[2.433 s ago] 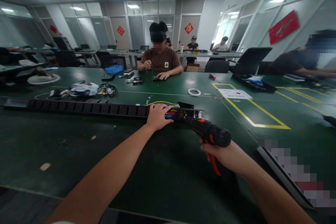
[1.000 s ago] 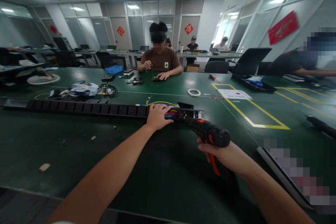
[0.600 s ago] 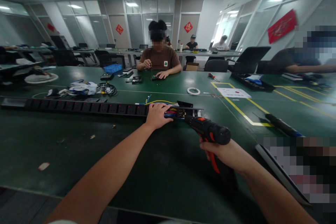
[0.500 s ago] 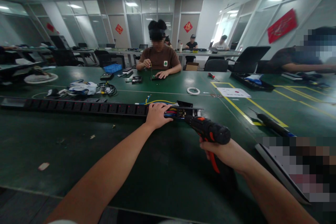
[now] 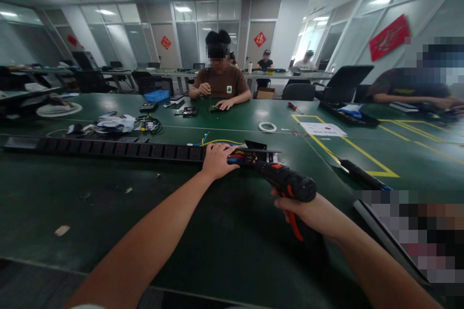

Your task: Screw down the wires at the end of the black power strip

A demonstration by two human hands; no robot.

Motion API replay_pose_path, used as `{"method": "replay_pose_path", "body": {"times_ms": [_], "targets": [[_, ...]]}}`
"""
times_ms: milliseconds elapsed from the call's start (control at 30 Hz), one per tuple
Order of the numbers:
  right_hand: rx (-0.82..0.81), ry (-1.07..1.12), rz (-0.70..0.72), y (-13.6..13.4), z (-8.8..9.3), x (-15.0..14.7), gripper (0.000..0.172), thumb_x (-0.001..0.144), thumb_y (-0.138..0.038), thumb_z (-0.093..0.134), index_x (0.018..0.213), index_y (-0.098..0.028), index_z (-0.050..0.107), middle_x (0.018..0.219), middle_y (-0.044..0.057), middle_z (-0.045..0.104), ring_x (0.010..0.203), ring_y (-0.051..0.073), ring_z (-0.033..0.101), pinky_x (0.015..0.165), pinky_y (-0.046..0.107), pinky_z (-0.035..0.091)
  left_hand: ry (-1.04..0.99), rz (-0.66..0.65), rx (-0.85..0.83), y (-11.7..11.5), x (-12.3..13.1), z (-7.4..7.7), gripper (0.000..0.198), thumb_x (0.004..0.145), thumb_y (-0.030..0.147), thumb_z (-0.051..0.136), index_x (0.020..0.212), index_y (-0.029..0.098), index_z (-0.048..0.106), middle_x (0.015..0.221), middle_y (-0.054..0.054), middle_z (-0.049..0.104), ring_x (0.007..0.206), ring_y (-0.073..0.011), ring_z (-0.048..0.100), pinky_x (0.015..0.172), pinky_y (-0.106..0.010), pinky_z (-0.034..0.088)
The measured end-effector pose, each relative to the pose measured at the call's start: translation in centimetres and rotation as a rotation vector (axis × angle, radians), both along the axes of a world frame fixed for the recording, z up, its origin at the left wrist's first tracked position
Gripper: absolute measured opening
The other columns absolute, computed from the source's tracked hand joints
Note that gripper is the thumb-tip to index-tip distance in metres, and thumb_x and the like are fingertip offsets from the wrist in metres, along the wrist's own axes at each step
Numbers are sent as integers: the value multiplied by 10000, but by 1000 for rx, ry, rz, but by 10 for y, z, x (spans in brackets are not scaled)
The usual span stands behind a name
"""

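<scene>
A long black power strip (image 5: pixel 119 148) with a row of sockets lies across the green table (image 5: pixel 174 251). My left hand (image 5: pixel 218 160) is wrapped over the strip near its right end, beside the exposed coloured wires (image 5: pixel 236 157). In my right hand (image 5: pixel 304 210) is a black and orange power drill (image 5: pixel 286 179), gripped by its handle. The drill's tip points at the open right end of the strip, by a small board (image 5: pixel 252 157); whether it touches is too small to tell. Yellow and blue wires (image 5: pixel 221 141) lie behind the strip.
A white tape ring (image 5: pixel 267 127), a paper sheet (image 5: pixel 322 129) and a screwdriver (image 5: pixel 293 105) lie beyond the strip. Right are a black tool (image 5: pixel 362 174) and a notebook (image 5: pixel 384 236). Cables (image 5: pixel 148 124) lie back left. A person (image 5: pixel 221 82) works opposite.
The drill and my right hand have shifted slightly left. My left hand stays on the strip. At the right, another person's arm has drawn lower and nearer their body.
</scene>
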State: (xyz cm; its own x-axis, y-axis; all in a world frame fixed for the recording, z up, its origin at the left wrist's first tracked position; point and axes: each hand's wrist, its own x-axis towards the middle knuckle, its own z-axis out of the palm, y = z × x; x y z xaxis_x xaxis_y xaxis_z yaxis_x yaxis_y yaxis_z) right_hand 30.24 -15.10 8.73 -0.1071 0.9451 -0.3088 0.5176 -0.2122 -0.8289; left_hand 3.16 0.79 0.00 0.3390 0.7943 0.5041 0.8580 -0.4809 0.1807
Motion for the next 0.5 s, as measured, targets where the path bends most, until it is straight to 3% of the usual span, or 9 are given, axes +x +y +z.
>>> {"method": "replay_pose_path", "body": {"times_ms": [500], "targets": [[20,67,-25,8,-1,2,314,733,-322,743,1026,-216,709,635,-28,663,625,217,685,623,333,535,-22,17,-1,3,2,2,634,871,516,920,1449,335,731,1431,-68,749,1351,-357,628,1172,-557,371]]}}
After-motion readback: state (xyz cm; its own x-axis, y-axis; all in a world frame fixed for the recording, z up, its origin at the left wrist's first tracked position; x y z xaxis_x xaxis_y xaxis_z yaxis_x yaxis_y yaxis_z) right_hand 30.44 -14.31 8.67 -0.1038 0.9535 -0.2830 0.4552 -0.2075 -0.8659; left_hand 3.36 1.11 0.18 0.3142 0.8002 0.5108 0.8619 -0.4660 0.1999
